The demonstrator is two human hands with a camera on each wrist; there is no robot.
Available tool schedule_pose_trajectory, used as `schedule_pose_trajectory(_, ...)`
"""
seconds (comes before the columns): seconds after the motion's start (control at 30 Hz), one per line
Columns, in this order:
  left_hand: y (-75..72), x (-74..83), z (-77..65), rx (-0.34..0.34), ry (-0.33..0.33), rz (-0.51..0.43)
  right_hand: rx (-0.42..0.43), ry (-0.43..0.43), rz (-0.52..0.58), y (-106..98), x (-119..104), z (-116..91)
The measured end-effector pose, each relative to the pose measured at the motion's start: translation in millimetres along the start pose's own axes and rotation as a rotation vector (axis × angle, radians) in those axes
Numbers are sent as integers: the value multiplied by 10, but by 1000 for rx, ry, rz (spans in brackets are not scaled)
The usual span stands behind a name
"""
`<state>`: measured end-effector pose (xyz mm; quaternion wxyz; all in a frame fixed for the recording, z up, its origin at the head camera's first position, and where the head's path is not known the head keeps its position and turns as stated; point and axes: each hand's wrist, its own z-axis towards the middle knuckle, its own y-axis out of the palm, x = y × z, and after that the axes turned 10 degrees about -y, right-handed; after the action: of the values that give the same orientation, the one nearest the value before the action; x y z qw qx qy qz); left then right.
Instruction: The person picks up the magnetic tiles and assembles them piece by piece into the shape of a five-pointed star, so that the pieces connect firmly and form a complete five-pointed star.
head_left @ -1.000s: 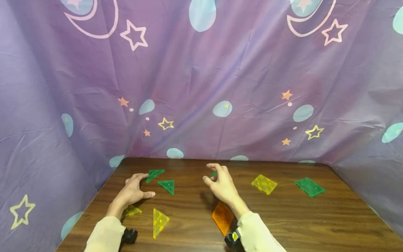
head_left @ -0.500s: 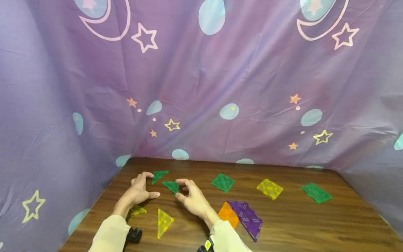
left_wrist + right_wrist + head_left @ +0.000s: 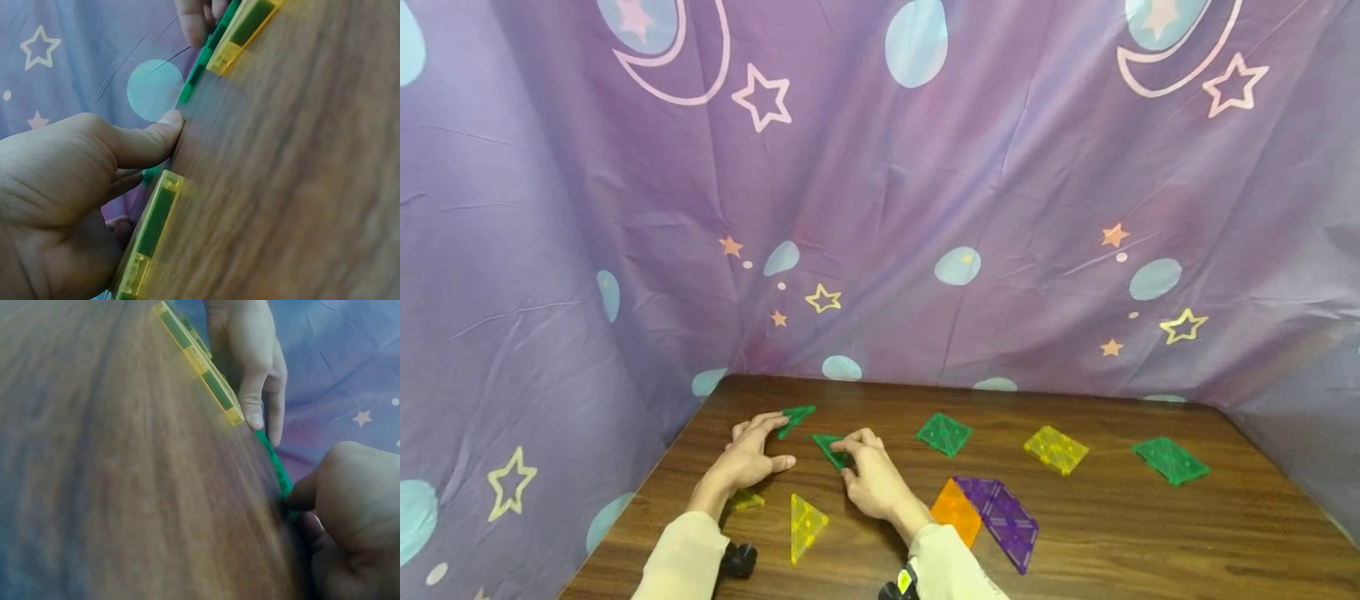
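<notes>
In the head view my right hand [image 3: 876,482] pinches a translucent green triangular magnetic tile [image 3: 824,445] at its right side, partly covering it. The right wrist view shows the thumb and a finger at the edge of this green tile [image 3: 278,469]. My left hand [image 3: 745,458] lies over the table to the left, thumb spread away, fingertips right at a second green triangular tile [image 3: 800,415] farther back. A yellow triangular tile [image 3: 747,501] is partly hidden beneath the left wrist. Another yellow triangular tile [image 3: 806,528] lies flat between the two forearms.
On the wooden table [image 3: 1112,525], a green square tile [image 3: 944,434], a yellow tile [image 3: 1057,450] and another green tile [image 3: 1171,460] lie toward the right. An orange tile [image 3: 957,510] and a purple tile group [image 3: 1003,521] sit beside the right forearm. A purple curtain [image 3: 880,200] stands behind.
My right hand has moved left from the green square tile to the nearer green triangular tile and taken hold, shifting it slightly right. The left hand stays by the farther green triangle.
</notes>
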<state>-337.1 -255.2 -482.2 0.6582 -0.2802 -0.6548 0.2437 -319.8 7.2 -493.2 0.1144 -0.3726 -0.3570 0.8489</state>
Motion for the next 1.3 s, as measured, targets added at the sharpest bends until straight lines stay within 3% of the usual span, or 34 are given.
schedule_pose_trajectory(0.13,0,25,-31,32,5,-28,41,91,41,27,18,-19)
schedule_pose_trajectory(0.33,9,92,-53,77,-8,-51,111,161,63,18,33,-23)
schedule_pose_trajectory(0.8,45,167,-76,101,-15,37,47,109,28,22,14,-16)
schedule_pose_trajectory(1.07,152,193,0,71,52,141,113,164,33,6,33,21)
schedule_pose_trajectory(1.3,214,169,47,92,57,140,71,148,47,-8,33,2)
